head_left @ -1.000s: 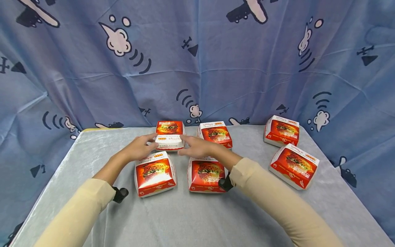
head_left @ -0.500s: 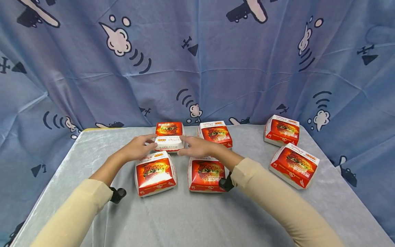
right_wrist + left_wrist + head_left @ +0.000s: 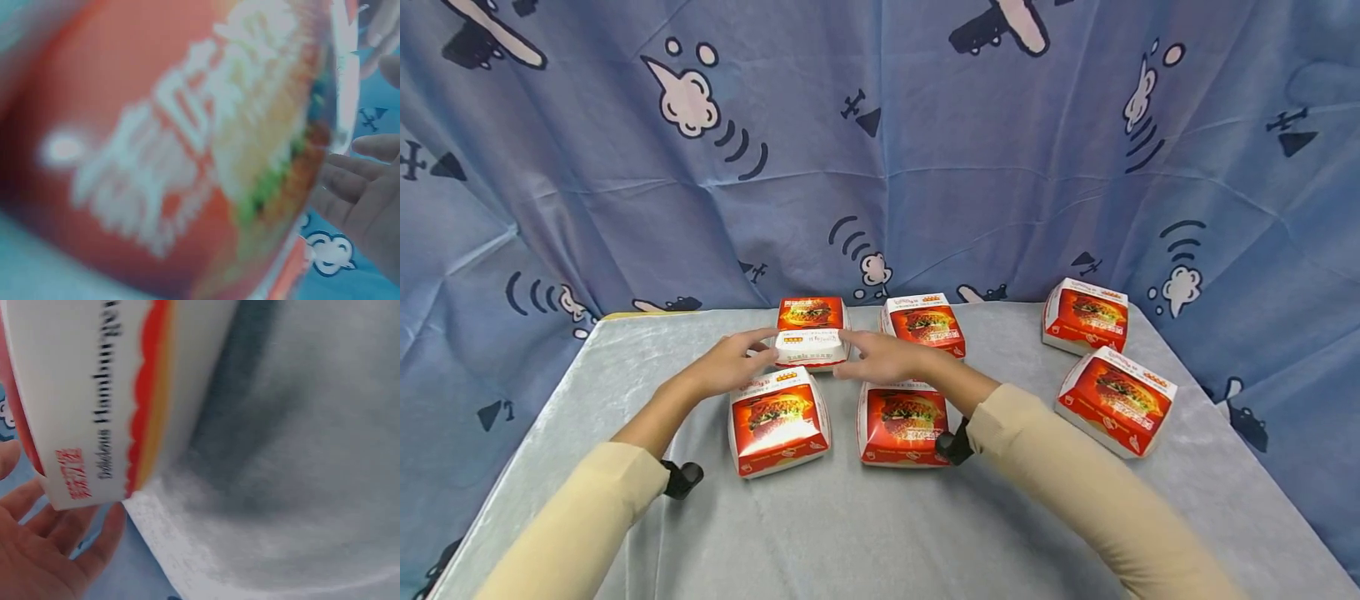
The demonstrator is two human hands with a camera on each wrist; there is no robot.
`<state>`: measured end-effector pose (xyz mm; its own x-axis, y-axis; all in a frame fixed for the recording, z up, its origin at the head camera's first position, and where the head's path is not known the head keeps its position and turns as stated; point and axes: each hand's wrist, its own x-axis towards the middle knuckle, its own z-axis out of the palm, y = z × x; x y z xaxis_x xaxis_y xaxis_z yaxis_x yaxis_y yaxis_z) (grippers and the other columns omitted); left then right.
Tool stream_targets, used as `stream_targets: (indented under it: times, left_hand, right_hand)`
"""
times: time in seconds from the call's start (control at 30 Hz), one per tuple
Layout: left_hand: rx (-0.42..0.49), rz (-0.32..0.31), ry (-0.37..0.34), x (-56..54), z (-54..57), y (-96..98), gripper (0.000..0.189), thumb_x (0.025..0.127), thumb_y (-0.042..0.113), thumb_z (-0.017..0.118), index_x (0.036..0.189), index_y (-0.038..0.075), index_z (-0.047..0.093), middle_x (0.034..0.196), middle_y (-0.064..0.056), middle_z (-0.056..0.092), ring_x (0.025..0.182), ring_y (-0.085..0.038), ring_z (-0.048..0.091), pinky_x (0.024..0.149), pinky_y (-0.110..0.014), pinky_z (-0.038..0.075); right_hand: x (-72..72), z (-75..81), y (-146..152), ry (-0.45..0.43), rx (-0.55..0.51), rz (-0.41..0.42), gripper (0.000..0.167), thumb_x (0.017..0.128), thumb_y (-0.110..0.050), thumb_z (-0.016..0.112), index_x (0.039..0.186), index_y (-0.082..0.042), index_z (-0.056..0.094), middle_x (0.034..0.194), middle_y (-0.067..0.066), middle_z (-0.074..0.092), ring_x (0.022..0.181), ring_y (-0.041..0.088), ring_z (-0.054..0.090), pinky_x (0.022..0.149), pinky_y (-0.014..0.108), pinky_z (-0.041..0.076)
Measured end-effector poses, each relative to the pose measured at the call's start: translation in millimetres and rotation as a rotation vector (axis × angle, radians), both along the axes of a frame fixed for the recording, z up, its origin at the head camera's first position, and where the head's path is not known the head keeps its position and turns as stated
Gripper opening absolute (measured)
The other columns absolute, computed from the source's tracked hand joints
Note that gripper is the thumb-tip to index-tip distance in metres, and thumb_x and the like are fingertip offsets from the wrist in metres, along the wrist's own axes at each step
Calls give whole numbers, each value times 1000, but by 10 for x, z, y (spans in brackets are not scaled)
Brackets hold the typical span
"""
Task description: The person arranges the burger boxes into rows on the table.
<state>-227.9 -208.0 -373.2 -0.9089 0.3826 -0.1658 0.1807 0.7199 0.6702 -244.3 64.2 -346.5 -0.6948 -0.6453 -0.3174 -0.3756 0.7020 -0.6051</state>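
Note:
A red and white paper hamburger box [image 3: 810, 314] lies at the back left of a group on the table, its white panel towards me. My left hand [image 3: 728, 363] is at its left side, fingers loosely extended and tips right at its edge. On the opposite side my right hand [image 3: 883, 358] reaches in, thumb and forefinger spread, fingertips at the box's edge. Below the left hand sits another hamburger box [image 3: 778, 423], its white side large in the left wrist view. The right forearm passes over a front middle hamburger box [image 3: 901, 421], seen blurred in the right wrist view.
Behind the right hand stands one more hamburger box [image 3: 928, 323]. Two others, a rear box [image 3: 1086, 318] and a nearer box [image 3: 1116, 402], sit close together at the right. A grey cloth covers the table [image 3: 790, 542]; a blue patterned curtain [image 3: 880, 142] hangs behind it.
The back left box has shifted slightly towards me, then stayed put. My left hand has drawn slightly left, its fingertips overlapping the box less. The right hand has barely moved.

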Motion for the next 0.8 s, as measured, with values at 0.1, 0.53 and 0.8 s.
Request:
stream_targets:
  times: [0.1,0.53,0.8]
  left_hand:
    - [12,20,44,78,-24,-72,57,105,29,50,152,1,37,135,-29,55,115,-42,60,92,-52,51]
    - [64,-7,109,428,-141,-285,62,96,38,66,146,4,50,139,-19,56,119,-35,57,94,-52,50]
    - [91,-11,120,485,-173,-254,57,94,35,69,140,4,56,137,-16,59,120,-33,56,91,-49,51]
  right_hand:
    - [45,88,78,-1,-27,16,76,101,-36,54,158,-3,18,162,12,25,143,31,36,116,45,30]
    - [293,163,356,48,-133,24,73,99,-36,58,159,-14,24,160,4,30,134,26,47,104,46,45]
    - [409,122,384,38,-169,50,73,98,-35,59,159,-12,26,159,4,31,133,24,48,105,46,44]
